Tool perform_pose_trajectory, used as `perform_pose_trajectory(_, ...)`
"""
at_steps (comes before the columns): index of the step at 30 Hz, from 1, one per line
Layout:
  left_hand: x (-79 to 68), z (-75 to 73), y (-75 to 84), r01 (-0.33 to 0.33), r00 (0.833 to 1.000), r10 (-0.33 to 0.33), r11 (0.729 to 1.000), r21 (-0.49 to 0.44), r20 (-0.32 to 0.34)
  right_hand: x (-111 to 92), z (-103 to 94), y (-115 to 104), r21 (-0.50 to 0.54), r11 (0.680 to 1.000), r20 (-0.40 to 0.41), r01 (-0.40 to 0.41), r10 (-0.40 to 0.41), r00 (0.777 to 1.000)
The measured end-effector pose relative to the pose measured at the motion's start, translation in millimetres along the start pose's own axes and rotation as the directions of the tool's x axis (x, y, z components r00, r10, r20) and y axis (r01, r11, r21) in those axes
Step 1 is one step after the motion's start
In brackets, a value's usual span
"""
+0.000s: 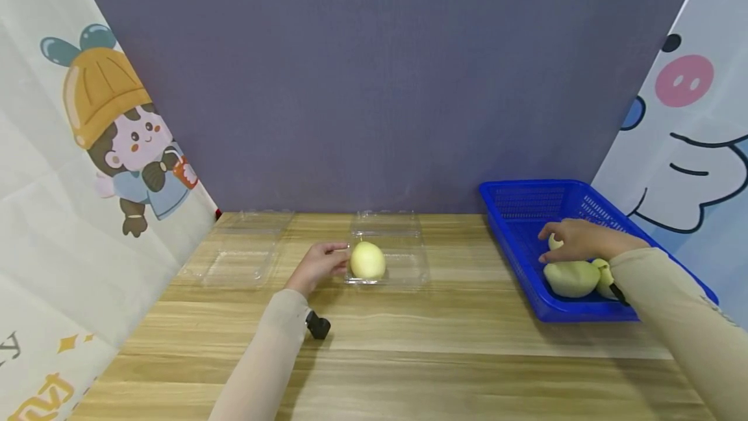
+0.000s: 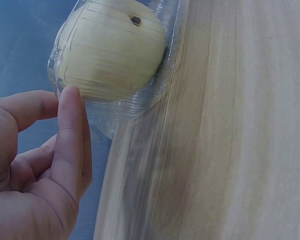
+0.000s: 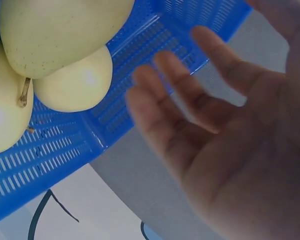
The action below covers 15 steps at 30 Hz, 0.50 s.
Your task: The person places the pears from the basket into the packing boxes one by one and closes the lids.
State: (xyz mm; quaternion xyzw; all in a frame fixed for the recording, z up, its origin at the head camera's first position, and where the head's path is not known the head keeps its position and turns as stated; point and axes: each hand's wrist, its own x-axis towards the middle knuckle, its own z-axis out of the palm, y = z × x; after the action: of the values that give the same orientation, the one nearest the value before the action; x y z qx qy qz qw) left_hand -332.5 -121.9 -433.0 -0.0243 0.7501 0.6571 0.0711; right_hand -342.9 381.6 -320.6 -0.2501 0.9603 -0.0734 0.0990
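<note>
A round, pale yellow pear [image 1: 368, 260] sits in the left part of a clear plastic clamshell box [image 1: 406, 269], whose lid stands open toward the back. My left hand [image 1: 320, 267] is at the box's left side, thumb and fingertips pinching its thin edge in the left wrist view, right beside the pear [image 2: 110, 47]. Over the blue basket [image 1: 508, 249], my right hand [image 1: 581, 239] has its fingers spread and loosely bent, with nothing in its grasp. Beneath and beside it lie several pears [image 1: 571, 278], their stems showing in the right wrist view [image 3: 65, 35].
Another clear clamshell box [image 1: 236, 265], lid raised, stands at the left on the wooden table [image 1: 409, 369]. A grey-purple panel [image 1: 374, 83] closes off the back. Printed sheets with cartoon figures hang at both sides, the right one close behind the basket.
</note>
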Motion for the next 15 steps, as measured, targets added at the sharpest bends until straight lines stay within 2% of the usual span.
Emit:
perform_pose_trajectory(5,-1.3,-0.2,0.2,-0.004,1.0,0.004,1.0,-0.001,0.002,-9.2,2.5,-0.1,0.004,0.994,0.113,-0.109,0.108,0.988)
perform_pose_trajectory(12,-3.4,-2.1,-0.2,-0.015,1.0,0.015,1.0,-0.003,0.014,-17.5,4.1,-3.2,0.03,0.986,0.144,-0.165,0.159,0.977)
perform_pose_trajectory(15,-4.6,-3.1,0.1,-0.006,1.0,0.006,1.0,-0.005,0.017,-19.0,3.8,-4.9,0.08,0.97,0.178,-0.231,0.214,0.96)
